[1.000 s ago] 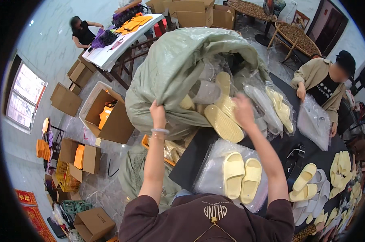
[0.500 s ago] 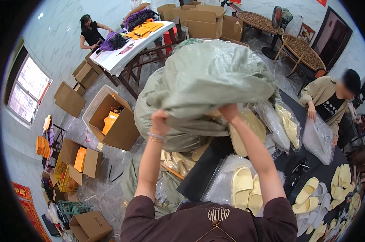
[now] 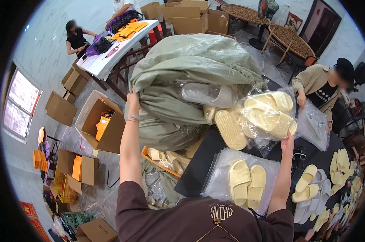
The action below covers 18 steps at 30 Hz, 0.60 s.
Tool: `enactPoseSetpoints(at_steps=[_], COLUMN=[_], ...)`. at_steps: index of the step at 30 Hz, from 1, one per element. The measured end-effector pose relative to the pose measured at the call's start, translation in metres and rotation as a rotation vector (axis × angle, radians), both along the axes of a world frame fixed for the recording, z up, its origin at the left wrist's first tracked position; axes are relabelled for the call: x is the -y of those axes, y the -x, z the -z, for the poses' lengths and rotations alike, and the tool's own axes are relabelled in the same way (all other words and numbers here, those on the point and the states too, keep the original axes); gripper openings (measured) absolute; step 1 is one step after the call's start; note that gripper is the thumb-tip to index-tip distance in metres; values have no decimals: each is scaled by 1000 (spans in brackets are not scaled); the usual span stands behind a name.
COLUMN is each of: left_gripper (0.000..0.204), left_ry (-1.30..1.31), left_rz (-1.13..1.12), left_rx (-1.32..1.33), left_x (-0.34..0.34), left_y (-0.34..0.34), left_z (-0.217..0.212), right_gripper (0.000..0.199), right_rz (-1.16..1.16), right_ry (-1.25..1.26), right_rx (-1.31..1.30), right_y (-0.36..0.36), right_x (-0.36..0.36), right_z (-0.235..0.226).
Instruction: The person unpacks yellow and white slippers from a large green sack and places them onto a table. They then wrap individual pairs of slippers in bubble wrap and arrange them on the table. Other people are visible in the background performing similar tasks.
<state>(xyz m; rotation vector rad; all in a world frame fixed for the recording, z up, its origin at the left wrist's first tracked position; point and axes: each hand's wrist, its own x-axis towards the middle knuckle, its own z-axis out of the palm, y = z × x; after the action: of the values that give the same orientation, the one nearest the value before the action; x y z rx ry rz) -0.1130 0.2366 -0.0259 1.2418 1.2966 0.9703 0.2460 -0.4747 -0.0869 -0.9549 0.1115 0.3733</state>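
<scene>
A large grey-green woven sack (image 3: pixel 198 52) lies tipped in front of me, its mouth toward the right. With fingers closed, my left hand (image 3: pixel 133 100) grips the sack's left side. Out of the mouth show a grey slipper (image 3: pixel 208 94) in clear plastic and a loose pale yellow slipper (image 3: pixel 230 129). At the right, my right hand (image 3: pixel 287 144) pinches the lower edge of a clear bag of yellow slippers (image 3: pixel 269 115). Nearer me, a pair of yellow slippers (image 3: pixel 247 183) rests on a stack of clear plastic bags (image 3: pixel 214 177).
More yellow and grey slippers (image 3: pixel 311 189) cover the black table at right. A co-worker (image 3: pixel 321 88) there holds a clear bag. Cardboard boxes (image 3: pixel 110 133) stand on the floor at left. An orange crate (image 3: pixel 170 170) holds wrapped slippers. Two people work at a white table (image 3: pixel 118 48) behind.
My hands have moved apart: left up along the sack, right down and outward to the bagged yellow slippers. The sack's raised flap has gone back, baring slippers at its mouth.
</scene>
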Motion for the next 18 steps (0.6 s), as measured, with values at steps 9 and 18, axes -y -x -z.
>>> enactPoseSetpoints(at_steps=[9,18], left_gripper=[65,19], left_ry=[-1505,-957], left_rz=[577,789], left_rx=[-236,-485], left_x=[198,80], left_y=[-159,-309], left_z=[-117,-77], right_gripper=[49,71], right_rz=[376,786], right_ry=[305,1232], right_rx=[-219,577], right_y=[0,61], right_x=[29,-60], right_z=[67,-20])
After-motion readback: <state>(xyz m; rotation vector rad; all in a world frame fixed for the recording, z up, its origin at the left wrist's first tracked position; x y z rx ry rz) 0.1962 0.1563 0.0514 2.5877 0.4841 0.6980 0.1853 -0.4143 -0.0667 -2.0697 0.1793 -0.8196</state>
